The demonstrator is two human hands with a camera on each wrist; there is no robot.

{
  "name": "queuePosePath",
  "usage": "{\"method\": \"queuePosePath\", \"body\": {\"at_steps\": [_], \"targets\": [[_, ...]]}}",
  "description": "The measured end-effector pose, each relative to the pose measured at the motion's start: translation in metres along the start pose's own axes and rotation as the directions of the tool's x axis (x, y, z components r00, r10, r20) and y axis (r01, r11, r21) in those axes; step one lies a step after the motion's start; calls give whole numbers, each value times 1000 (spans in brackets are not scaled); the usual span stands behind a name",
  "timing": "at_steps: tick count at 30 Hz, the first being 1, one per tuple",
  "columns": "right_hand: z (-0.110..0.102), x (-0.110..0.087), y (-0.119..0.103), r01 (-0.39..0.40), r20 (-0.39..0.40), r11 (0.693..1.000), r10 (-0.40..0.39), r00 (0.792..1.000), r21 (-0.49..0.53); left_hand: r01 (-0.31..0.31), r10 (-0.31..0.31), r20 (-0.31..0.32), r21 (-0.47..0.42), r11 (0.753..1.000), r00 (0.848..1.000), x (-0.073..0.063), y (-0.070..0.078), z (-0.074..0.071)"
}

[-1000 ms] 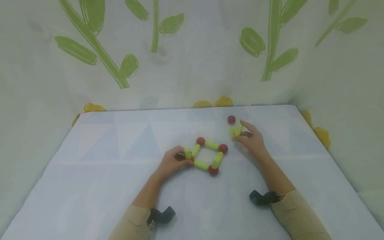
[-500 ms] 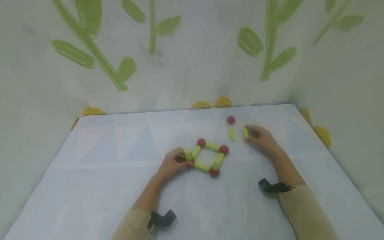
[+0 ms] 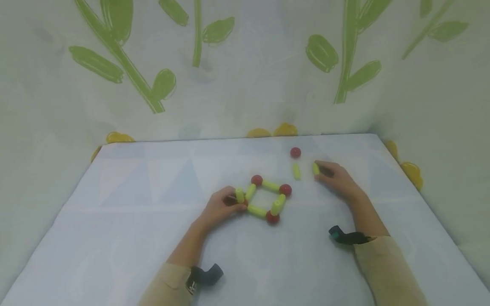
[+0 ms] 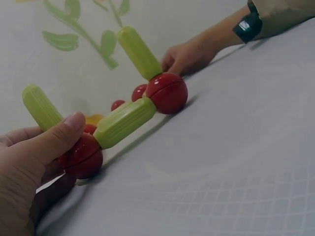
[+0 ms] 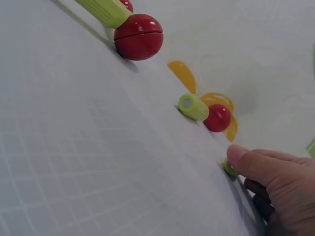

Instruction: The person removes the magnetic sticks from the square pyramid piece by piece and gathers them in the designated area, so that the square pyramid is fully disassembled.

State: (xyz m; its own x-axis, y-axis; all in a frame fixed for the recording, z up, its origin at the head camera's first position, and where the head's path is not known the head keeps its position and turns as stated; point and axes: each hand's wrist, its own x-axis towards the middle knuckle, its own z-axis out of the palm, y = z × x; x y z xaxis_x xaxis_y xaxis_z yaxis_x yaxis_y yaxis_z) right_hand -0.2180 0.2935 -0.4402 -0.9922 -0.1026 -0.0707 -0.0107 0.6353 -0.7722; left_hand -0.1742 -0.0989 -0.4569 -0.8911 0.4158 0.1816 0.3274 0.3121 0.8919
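Note:
A square of yellow-green rods (image 3: 257, 211) joined by red balls (image 3: 285, 189) lies on the table. Two more rods stand up from its near corners: one upright rod (image 3: 239, 195) at the left, another upright rod (image 4: 139, 53) at the right. My left hand (image 3: 220, 207) grips the left corner ball (image 4: 83, 157) between thumb and fingers. To the right of the square, my right hand (image 3: 337, 178) pinches a single rod (image 3: 315, 169) at the table surface; the fingers partly hide it in the right wrist view. A loose rod (image 3: 296, 171) lies between that hand and the square.
Behind the loose rod sits a loose red ball (image 3: 295, 152). The white table (image 3: 126, 246) ends at a back wall (image 3: 260, 85) painted with green stems and leaves. Each wrist wears a dark camera band, such as the right band (image 3: 348, 236).
The right hand has moved right with its rod, away from the loose rod, and brought it lower to the table. The left hand and the square have stayed in place.

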Motion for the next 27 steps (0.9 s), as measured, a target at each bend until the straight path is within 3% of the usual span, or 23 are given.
{"method": "queuePosePath", "body": {"at_steps": [7,12,15,18,20,27], "targets": [[2,-3,-2,-41,-44,999,40,998,-30,-95,96,24,-28,995,995,1,-3,-4],[-2,-4,-7,-37,-79,999,35,996,-14,-86,87,18,-50,995,996,1,-4,-1],[-2,-1,-7,47,-29,999,-47,998,-13,-76,77,22,-57,995,997,0,-5,0],[-1,4,-6,156,26,987,-155,988,-34,-86,87,22,-50,995,996,0,-3,-1],[0,6,-6,188,49,981,-186,981,-43,-90,91,19,-38,995,996,0,-2,-2],[0,3,-5,50,36,998,-48,998,-50,-74,75,23,-18,997,997,1,-3,-1]]}}
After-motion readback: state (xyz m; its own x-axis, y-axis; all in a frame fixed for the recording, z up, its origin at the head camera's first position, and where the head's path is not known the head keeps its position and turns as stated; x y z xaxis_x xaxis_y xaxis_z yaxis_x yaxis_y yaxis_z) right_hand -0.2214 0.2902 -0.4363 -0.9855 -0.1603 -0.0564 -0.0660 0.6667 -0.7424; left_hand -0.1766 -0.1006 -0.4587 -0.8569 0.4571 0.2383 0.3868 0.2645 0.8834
